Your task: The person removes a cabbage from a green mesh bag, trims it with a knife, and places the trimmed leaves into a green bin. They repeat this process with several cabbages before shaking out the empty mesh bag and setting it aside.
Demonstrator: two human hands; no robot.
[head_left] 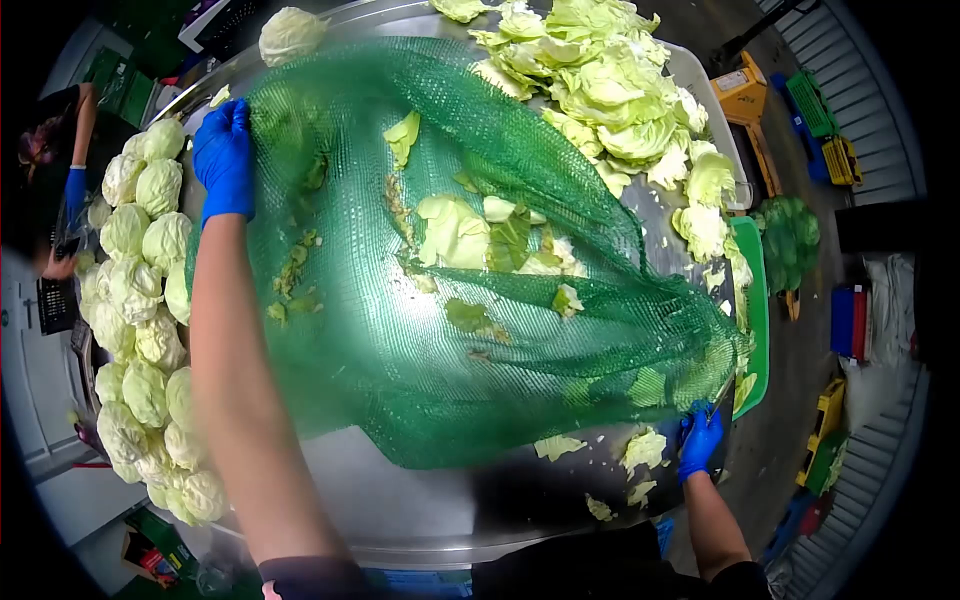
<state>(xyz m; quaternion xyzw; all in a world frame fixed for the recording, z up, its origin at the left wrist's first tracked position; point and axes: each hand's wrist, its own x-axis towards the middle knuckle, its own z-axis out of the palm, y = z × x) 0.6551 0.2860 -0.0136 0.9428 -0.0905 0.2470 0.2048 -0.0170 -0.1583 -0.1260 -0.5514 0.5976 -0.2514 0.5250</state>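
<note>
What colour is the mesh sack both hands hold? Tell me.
The mesh sack is green; the head view shows it.

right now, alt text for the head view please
The blue-gloved left hand and right hand hold a green mesh sack stretched over a metal table, flecked with leaf scraps. Trimmed cabbage heads line the left edge; loose leaves pile far right.

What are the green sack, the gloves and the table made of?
Sack: woven plastic net, probably; see-through open mesh, matte green.
Gloves on left hand and right hand: thin rubbery blue, likely nitrile, tight fit.
Table: metal, likely stainless steel; grey, dull sheen with reflections.
</note>
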